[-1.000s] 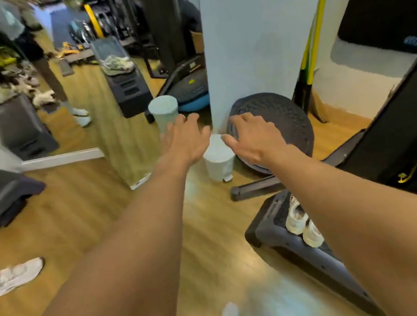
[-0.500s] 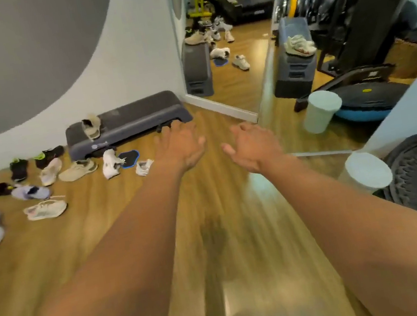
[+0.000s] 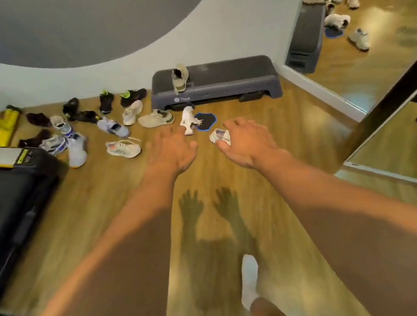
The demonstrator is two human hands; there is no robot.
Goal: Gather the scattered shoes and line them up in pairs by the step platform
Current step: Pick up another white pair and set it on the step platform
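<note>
I am reaching forward with my left hand [image 3: 173, 151] and right hand [image 3: 247, 143], fingers spread, gripping nothing. The step platform [image 3: 229, 77], off to the left before, is now sitting straight ahead at the floor's wall edge, scattered shoes [image 3: 156, 118] lying to its left.

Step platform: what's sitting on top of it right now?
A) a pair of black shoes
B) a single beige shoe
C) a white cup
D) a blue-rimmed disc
B: one beige shoe lies on the top of the step platform, near its left end, while the black shoes and the blue-rimmed disc are down on the floor.
</note>
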